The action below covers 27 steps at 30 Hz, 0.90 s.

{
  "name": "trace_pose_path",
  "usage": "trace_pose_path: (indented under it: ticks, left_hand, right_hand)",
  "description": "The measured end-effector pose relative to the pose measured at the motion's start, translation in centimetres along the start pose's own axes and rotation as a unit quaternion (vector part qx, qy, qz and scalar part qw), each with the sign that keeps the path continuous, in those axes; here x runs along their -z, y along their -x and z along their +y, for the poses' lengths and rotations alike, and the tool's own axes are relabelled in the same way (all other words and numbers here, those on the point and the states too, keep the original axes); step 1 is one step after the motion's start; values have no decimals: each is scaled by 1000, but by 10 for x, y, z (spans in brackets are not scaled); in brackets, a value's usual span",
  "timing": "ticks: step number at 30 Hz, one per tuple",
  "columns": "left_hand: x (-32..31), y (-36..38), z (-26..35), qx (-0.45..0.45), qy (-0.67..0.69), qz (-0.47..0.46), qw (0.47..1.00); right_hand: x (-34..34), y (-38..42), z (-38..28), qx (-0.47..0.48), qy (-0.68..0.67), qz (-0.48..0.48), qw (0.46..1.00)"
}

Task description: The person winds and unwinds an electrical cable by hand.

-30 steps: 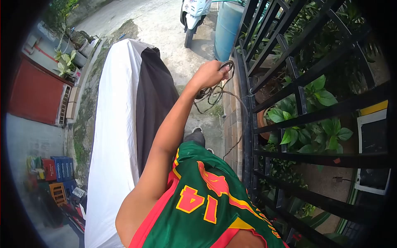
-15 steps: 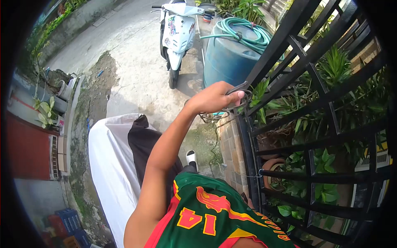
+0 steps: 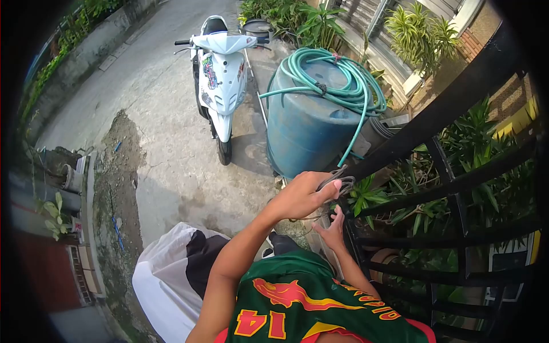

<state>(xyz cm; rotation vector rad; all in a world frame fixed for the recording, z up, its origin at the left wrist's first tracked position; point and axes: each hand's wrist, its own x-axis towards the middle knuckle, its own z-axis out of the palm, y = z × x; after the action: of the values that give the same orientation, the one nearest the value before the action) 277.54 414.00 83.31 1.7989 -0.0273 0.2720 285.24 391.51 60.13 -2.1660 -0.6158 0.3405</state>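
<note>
My left hand [image 3: 306,194] is closed around a looped bundle of thin dark grey cord [image 3: 341,182] beside the black metal gate [image 3: 452,200]. Loops of it stick out past the thumb, and a strand hangs below the wrist. Just beneath, my right hand [image 3: 333,230] reaches up with thumb and fingers apart, close to the hanging strand. Both hands are next to the gate's near bars, above a plant.
A blue drum [image 3: 309,134] with a coiled green hose [image 3: 366,91] on top stands ahead. A white scooter [image 3: 223,80] is parked to its left. A white cover [image 3: 166,280] drapes something at my left. Plants [image 3: 372,200] grow behind the gate.
My right hand has come up into view below the left. My left hand still grips the cord and appears lower in the picture. The view has tilted up, showing more of the drum and scooter.
</note>
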Motion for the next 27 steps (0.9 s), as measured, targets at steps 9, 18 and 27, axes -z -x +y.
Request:
trace_pose_path:
  ticks: [9,18,27]
  left_hand:
    - [122,-72,-19,60,-32,-61,996]
    - [282,-237,-38,-49,-188,10,981]
    - [376,-429,4,-148,-71,-147,975]
  right_hand:
    - [-48,-108,-14,-12,-265,-41,963]
    - [-4,-184,-77,36,-556,19,830]
    - [-47,-255,-132,114,-439,229,861]
